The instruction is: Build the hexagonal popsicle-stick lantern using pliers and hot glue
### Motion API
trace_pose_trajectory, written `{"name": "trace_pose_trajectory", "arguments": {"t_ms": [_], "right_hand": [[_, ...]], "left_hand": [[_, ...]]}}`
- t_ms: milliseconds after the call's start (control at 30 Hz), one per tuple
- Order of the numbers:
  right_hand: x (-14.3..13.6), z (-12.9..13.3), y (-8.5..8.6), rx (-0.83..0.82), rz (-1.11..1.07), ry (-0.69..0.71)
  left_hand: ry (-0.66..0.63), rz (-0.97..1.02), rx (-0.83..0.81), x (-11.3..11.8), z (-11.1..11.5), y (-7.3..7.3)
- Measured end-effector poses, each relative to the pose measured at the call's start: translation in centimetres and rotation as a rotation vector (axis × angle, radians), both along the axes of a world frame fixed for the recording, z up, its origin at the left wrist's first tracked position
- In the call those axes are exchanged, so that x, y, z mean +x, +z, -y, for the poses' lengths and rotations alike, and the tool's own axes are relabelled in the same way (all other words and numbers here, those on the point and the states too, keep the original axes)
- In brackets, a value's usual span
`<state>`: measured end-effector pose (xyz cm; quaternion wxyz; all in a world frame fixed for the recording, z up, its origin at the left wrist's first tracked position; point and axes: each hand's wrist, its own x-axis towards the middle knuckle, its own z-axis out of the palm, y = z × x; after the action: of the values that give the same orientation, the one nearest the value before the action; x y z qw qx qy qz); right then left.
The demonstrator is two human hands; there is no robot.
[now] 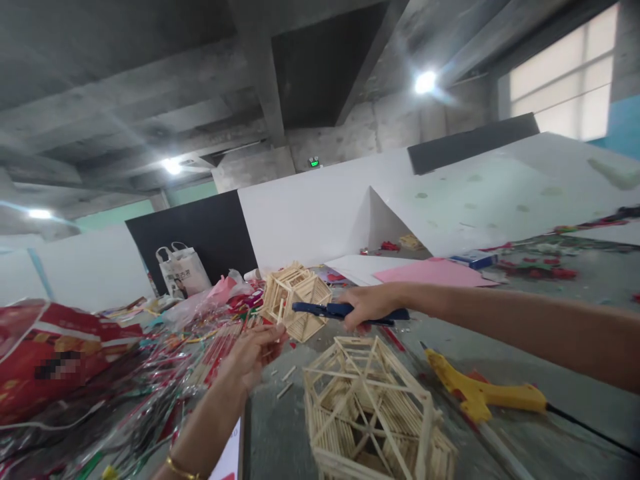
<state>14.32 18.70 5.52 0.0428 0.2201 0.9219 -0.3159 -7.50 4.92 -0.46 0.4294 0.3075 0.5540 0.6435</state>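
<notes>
Right hand (367, 307) grips blue tool (325, 310), left hand (255, 350) pinches thin stick (281, 313) near its tip, seemingly lining up, which calls for steady fingers; stick frame (367, 377) sits nearer on table (275, 433), second frame (313, 290) just beyond, glue gun (515, 398) right.

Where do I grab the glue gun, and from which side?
Best take the glue gun by its handle, coming from the right: it lies flat, handle pointing right, cord at that end, and the maybe-hot tip points away left.
</notes>
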Motion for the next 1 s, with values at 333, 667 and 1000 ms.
{"name": "trace_pose_trajectory", "arguments": {"t_ms": [333,667,1000], "right_hand": [[-2.6,1.2,0.5,0.047,0.067,0.023],[-3.3,0.9,0.6,0.076,0.075,0.036],[-4.5,0.9,0.7,-0.121,0.123,0.007]], "left_hand": [[-0.047,0.107,-0.02,-0.1,-0.1,-0.8],[-0.015,0.15,0.008,-0.8,-0.7,-1.2],[-0.027,0.168,-0.008,-0.8,-1.0,-1.1]]}}
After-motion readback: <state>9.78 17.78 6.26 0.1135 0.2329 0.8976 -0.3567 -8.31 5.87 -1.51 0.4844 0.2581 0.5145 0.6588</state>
